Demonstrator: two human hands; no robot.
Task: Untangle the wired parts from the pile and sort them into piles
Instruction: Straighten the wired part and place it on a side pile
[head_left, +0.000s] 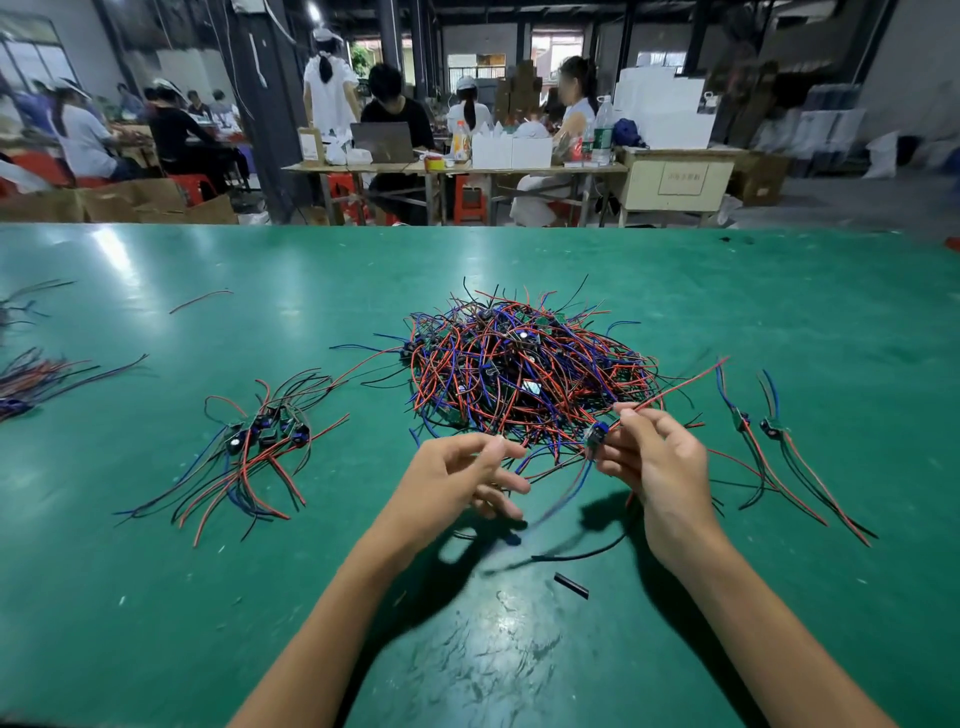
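A tangled pile (524, 371) of red, blue and black wired parts lies in the middle of the green table (156, 597). My right hand (657, 462) pinches one wired part (596, 435) just in front of the pile, its red wire stretching up to the right and its blue and black wires hanging down. My left hand (457, 480) hovers beside it with loosely spread fingers, holding nothing. A sorted pile (260, 441) lies to the left. Two separated parts (763, 431) lie to the right.
A short black tube piece (570, 585) lies near my right forearm. More wire bundles (26, 379) sit at the table's left edge, and a single loose wire (200, 301) lies farther back. People work at tables beyond the far edge.
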